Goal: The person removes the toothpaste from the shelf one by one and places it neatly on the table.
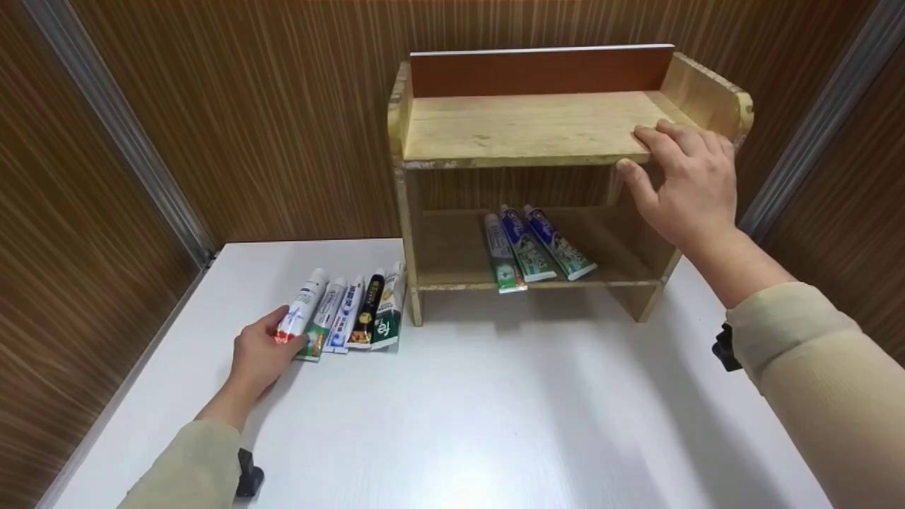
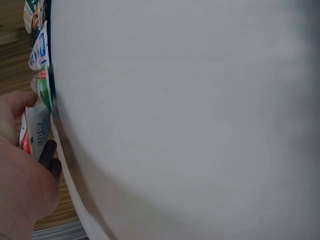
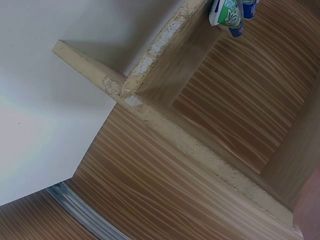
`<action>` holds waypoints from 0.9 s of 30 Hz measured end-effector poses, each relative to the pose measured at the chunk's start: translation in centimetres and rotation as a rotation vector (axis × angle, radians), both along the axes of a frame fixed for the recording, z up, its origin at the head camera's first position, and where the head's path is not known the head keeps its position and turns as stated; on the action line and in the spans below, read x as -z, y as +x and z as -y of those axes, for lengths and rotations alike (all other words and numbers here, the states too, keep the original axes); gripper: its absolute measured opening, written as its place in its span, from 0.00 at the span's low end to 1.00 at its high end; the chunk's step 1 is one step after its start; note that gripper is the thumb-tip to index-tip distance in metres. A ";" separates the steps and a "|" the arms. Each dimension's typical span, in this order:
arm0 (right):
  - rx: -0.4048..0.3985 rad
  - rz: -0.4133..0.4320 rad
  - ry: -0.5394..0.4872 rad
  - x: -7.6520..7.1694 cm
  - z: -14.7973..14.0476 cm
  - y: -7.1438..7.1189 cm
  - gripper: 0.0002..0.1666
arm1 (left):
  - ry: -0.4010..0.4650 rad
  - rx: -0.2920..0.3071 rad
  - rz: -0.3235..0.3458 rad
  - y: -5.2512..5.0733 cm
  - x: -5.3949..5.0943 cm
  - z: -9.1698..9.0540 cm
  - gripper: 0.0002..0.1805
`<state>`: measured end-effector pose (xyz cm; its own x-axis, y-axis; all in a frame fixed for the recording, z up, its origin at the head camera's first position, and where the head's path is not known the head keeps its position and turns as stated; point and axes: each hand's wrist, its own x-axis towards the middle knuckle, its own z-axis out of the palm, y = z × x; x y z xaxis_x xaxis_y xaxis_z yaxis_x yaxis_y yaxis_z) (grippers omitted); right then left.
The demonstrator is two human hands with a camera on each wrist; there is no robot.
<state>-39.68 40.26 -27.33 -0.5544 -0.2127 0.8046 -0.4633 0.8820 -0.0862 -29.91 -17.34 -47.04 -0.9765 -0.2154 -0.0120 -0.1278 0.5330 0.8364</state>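
Observation:
At the table's left, my left hand [image 1: 261, 353] holds a white toothpaste tube with a red end [image 1: 302, 304] between thumb and fingers. In the left wrist view the tube's flat end [image 2: 39, 127] shows between the fingers. Right beside it, a green-and-white toothpaste tube [image 1: 327, 318] heads a row with a white-and-blue tube [image 1: 346, 314], a black tube [image 1: 369, 307] and a dark green-and-white tube [image 1: 389, 307]. My right hand [image 1: 689, 180] rests on the front right of the wooden shelf's top board [image 1: 523, 127], fingers on top, thumb at the front edge.
On the lower board [image 1: 452, 261] lie a green-and-grey tube [image 1: 503, 254] and two blue-and-green tubes, one in the middle [image 1: 527, 244] and one at right [image 1: 560, 244]. The shelf stands on a white table [image 1: 438, 410]. Wood-grain walls [image 1: 283, 106] enclose the back and sides.

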 end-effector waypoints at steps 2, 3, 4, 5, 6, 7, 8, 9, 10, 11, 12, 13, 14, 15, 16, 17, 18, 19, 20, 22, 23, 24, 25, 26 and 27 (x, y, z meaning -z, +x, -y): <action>0.000 0.001 0.000 0.0 0.0 0.0 0.31 | -0.007 0.002 0.004 0.0 0.0 0.0 0.43; -0.001 0.001 0.000 -0.1 0.0 0.0 0.31 | -0.009 0.002 0.006 -0.1 0.0 0.0 0.43; -0.002 -0.001 0.001 -0.1 0.0 0.0 0.31 | -0.012 0.003 0.011 -0.1 0.1 0.0 0.44; -0.003 -0.002 0.001 -0.1 0.0 0.0 0.31 | -0.015 0.004 0.016 -0.1 0.1 0.0 0.44; -0.003 -0.003 0.001 -0.1 0.0 0.0 0.31 | -0.020 0.006 0.019 -0.1 0.1 0.0 0.44; -0.004 -0.004 0.000 -0.1 0.0 0.1 0.31 | -0.025 0.007 0.022 -0.1 0.1 0.0 0.44; -0.005 -0.004 -0.001 -0.1 0.0 0.1 0.31 | -0.028 0.009 0.025 -0.1 0.1 0.0 0.45; -0.004 -0.003 -0.001 -0.1 0.0 0.1 0.31 | -0.031 0.012 0.027 -0.2 0.2 0.0 0.45; -0.004 -0.002 -0.001 -0.1 0.0 0.1 0.31 | -0.035 0.015 0.030 -0.2 0.2 0.0 0.45; -0.003 -0.001 -0.001 -0.1 0.0 0.1 0.31 | -0.039 0.017 0.032 -0.2 0.2 0.0 0.45; -0.003 0.001 -0.002 -0.1 0.0 0.1 0.31 | -0.043 0.019 0.033 -0.2 0.2 0.0 0.45; -0.002 0.002 -0.002 -0.1 0.0 0.1 0.31 | -0.047 0.021 0.035 -0.2 0.2 0.1 0.45; -0.001 0.003 -0.002 -0.1 0.0 0.1 0.31 | -0.049 0.024 0.036 -0.3 0.2 0.1 0.46; -0.001 0.003 -0.003 -0.1 0.0 0.1 0.31 | -0.052 0.024 0.040 -0.3 0.2 0.1 0.46; -0.001 0.002 -0.003 -0.1 -0.1 0.1 0.31 | -0.055 0.024 0.042 -0.3 0.2 0.1 0.46; -0.001 0.002 -0.004 -0.1 -0.1 0.1 0.31 | -0.059 0.024 0.044 -0.3 0.3 0.1 0.46; -0.001 0.001 -0.005 -0.1 -0.1 0.1 0.31 | -0.062 0.023 0.046 -0.4 0.3 0.1 0.47; -0.003 -0.002 -0.005 -0.1 -0.1 0.1 0.31 | -0.062 0.022 0.046 -0.4 0.3 0.1 0.47; -0.005 -0.006 -0.005 -0.1 -0.1 0.0 0.31 | -0.063 0.022 0.046 -0.4 0.3 0.0 0.47; -0.008 -0.011 -0.005 0.0 -0.1 0.0 0.31 | -0.067 0.019 0.045 -0.4 0.3 0.0 0.47; -0.009 -0.012 -0.006 0.0 0.0 0.1 0.31 | -0.068 0.018 0.044 -0.4 0.3 0.0 0.46; -0.011 -0.016 -0.005 0.0 0.0 0.1 0.31 | -0.070 0.018 0.043 -0.4 0.3 0.0 0.46; -0.012 -0.017 -0.004 0.0 0.0 0.0 0.31 | -0.071 0.018 0.041 -0.4 0.3 0.0 0.46; -0.010 -0.015 -0.005 0.0 0.0 0.1 0.31 | -0.073 0.019 0.042 -0.4 0.3 -0.1 0.46; -0.009 -0.012 -0.006 0.0 0.0 0.1 0.31 | -0.071 0.018 0.042 -0.4 0.3 -0.1 0.46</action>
<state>-39.62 40.27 -27.37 -0.5432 -0.2130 0.8121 -0.4720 0.8774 -0.0856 -30.27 -17.25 -47.31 -0.9791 -0.1997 -0.0388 -0.1524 0.5932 0.7905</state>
